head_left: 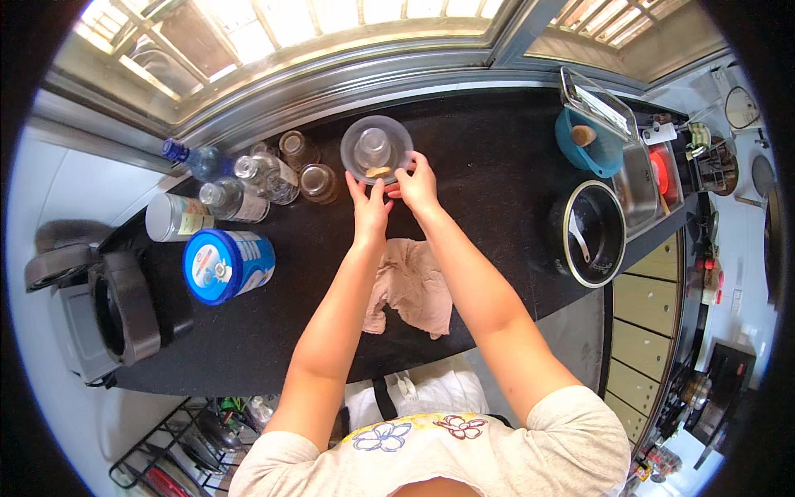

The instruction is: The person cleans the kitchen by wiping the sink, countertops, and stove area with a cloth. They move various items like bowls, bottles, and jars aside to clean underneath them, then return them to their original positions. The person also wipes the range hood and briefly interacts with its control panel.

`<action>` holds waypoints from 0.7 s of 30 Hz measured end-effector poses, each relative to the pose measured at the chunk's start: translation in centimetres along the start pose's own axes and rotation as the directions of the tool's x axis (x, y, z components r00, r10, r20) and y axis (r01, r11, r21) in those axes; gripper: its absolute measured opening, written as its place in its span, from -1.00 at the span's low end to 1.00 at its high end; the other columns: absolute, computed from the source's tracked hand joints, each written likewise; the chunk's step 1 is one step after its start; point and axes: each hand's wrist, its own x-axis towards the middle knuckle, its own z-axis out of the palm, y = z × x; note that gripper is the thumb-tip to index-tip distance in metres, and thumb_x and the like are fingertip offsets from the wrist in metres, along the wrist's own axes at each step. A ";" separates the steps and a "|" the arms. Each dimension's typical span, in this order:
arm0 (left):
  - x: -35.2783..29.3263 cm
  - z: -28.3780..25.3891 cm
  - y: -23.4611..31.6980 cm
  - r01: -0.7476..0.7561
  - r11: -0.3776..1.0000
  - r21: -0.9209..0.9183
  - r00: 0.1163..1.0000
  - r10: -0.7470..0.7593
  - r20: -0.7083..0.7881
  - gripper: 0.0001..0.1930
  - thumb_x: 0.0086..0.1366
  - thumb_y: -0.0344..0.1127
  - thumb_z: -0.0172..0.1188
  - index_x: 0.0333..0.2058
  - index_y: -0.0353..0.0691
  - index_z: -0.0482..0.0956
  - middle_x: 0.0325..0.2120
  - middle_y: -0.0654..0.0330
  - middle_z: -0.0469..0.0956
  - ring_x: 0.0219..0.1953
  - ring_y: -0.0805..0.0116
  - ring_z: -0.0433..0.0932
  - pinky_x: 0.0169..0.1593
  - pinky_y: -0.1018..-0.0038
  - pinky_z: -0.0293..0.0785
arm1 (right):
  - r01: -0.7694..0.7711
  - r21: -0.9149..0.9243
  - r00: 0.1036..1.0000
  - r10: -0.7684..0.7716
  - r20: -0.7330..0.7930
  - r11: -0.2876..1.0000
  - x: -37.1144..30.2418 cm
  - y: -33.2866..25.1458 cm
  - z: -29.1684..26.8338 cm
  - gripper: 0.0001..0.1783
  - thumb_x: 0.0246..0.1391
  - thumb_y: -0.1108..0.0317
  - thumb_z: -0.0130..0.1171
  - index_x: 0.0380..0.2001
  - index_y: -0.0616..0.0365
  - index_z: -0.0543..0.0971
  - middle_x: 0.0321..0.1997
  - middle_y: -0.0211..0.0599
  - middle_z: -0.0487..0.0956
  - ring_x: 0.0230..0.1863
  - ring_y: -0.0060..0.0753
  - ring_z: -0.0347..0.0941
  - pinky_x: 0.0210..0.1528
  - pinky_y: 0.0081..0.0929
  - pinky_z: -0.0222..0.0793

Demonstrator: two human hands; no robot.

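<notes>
Both my arms reach forward over the black counter. My left hand (370, 209) and my right hand (417, 184) grip the near rim of a clear round bowl (351, 149), fingers curled under and thumbs toward the top. Inside the bowl is a clear cup-like piece (375, 146), and a small yellowish piece (378, 172) lies near the rim between my hands. Whether the bowl rests on the counter or is lifted, I cannot tell. Below my hands, between my forearms, a crumpled pinkish-beige cloth (411, 286) lies on the counter.
Left of the bowl stand several glass bottles and jars (318, 184), a lidded canister (177, 217) and a blue tub (225, 267). A dark appliance (124, 306) is at far left. At right sit a dark pot (609, 265) with a spoon, a blue basin (609, 157) and the sink (636, 195).
</notes>
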 end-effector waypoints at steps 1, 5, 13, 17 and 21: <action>0.5 0.5 -0.5 0.008 1.000 0.027 0.999 -0.009 0.048 -0.15 0.47 -0.18 0.01 0.47 0.13 -0.42 0.41 0.18 0.10 0.27 0.25 0.32 0.23 0.08 0.30 | 0.052 0.000 0.997 -0.052 -0.051 0.999 0.3 0.0 -0.4 -0.42 0.12 0.54 0.11 0.23 0.24 0.27 0.11 0.06 0.46 -0.44 -0.14 0.66 -0.52 -0.30 0.66; 1.1 5.1 -2.2 0.012 0.990 0.139 0.970 -0.045 0.239 -0.15 0.41 -0.16 0.10 0.48 0.13 -0.26 0.39 0.15 0.17 0.31 0.22 0.29 0.21 0.14 0.31 | -0.030 0.198 0.967 0.078 -0.242 0.980 -0.3 -1.1 -7.3 -0.43 0.16 0.61 0.03 0.25 0.31 0.21 0.03 0.15 0.49 -0.42 -0.07 0.66 -0.39 -0.27 0.72; -3.2 5.0 -5.2 -0.478 0.755 0.448 0.850 0.268 0.454 -0.45 0.28 -0.34 0.22 0.24 -0.17 0.37 0.11 -0.05 0.42 -0.01 0.04 0.55 0.06 0.26 0.49 | -0.008 0.220 0.913 0.097 -0.397 0.976 -1.1 -0.5 -20.0 -0.47 0.24 0.57 0.00 0.25 0.43 0.18 -0.01 0.21 0.51 -0.35 -0.02 0.67 -0.35 -0.31 0.70; -10.2 -6.9 -4.4 -0.640 0.216 0.737 0.735 0.453 0.505 -0.52 0.16 -0.22 0.31 0.08 -0.07 0.53 0.06 0.06 0.46 0.11 -0.05 0.41 0.20 0.03 0.28 | -0.093 0.198 0.902 0.167 -0.399 0.976 -8.6 -2.3 -16.1 -0.48 0.32 0.31 0.13 0.21 0.32 0.25 -0.07 -0.10 0.52 -0.40 -0.35 0.62 -0.43 -0.51 0.57; -15.0 -15.2 -5.4 -0.638 0.064 0.767 0.758 0.222 0.613 -0.39 0.13 -0.15 0.35 0.20 0.02 0.45 0.27 0.07 0.33 0.35 -0.03 0.21 0.34 -0.05 0.13 | 0.311 -0.436 0.919 -0.150 0.365 0.844 -21.3 1.5 -9.4 -0.29 0.10 0.14 0.29 0.29 0.07 0.34 0.34 -0.12 0.29 0.35 -0.09 0.22 0.39 -0.10 0.12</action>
